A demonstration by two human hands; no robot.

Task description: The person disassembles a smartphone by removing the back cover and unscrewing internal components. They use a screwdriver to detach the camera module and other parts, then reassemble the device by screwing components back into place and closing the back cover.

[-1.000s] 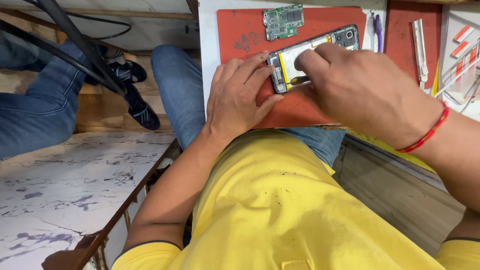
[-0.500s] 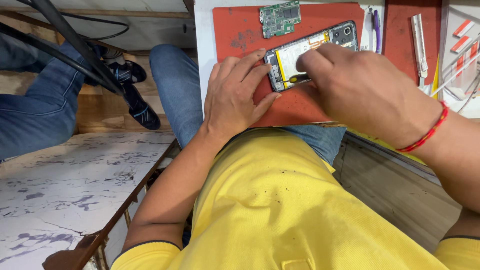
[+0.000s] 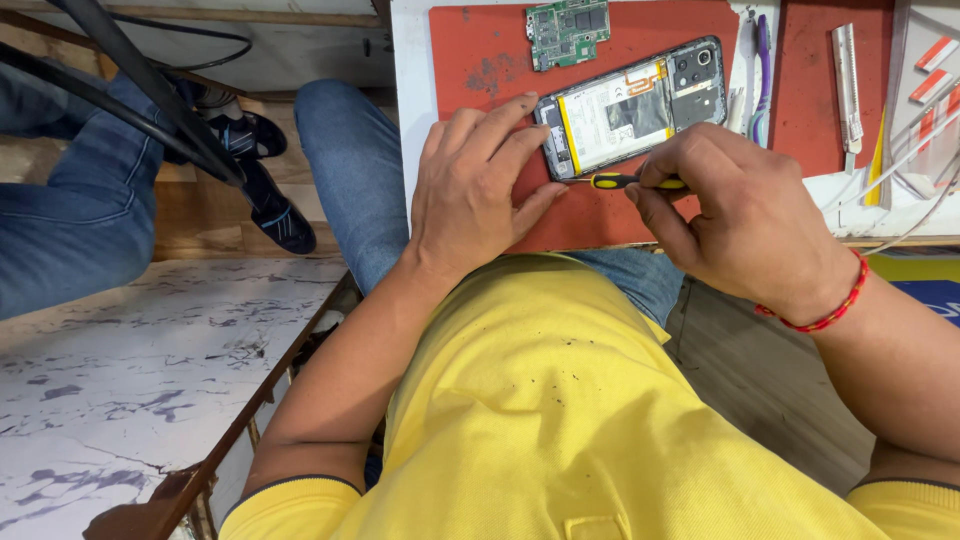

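Note:
An opened phone (image 3: 632, 105) lies back-up on a red work mat (image 3: 500, 50), its battery and camera module exposed. My left hand (image 3: 478, 185) rests flat on the mat, fingertips touching the phone's lower left end. My right hand (image 3: 735, 215) grips a small screwdriver (image 3: 620, 181) with a yellow and black handle, lying along the phone's near edge with its tip toward the lower left corner. A green circuit board (image 3: 567, 30) sits on the mat just beyond the phone.
Tweezers and a purple pry tool (image 3: 757, 85) lie right of the phone. A second red mat (image 3: 810, 90) carries a metal tool (image 3: 847, 85). Another person's jeans-clad leg and dark shoe (image 3: 265, 200) are at left, by black chair tubing (image 3: 150, 90).
My right hand has drawn back off the phone toward me, uncovering the battery and the screwdriver. My left hand has stayed at the phone's end.

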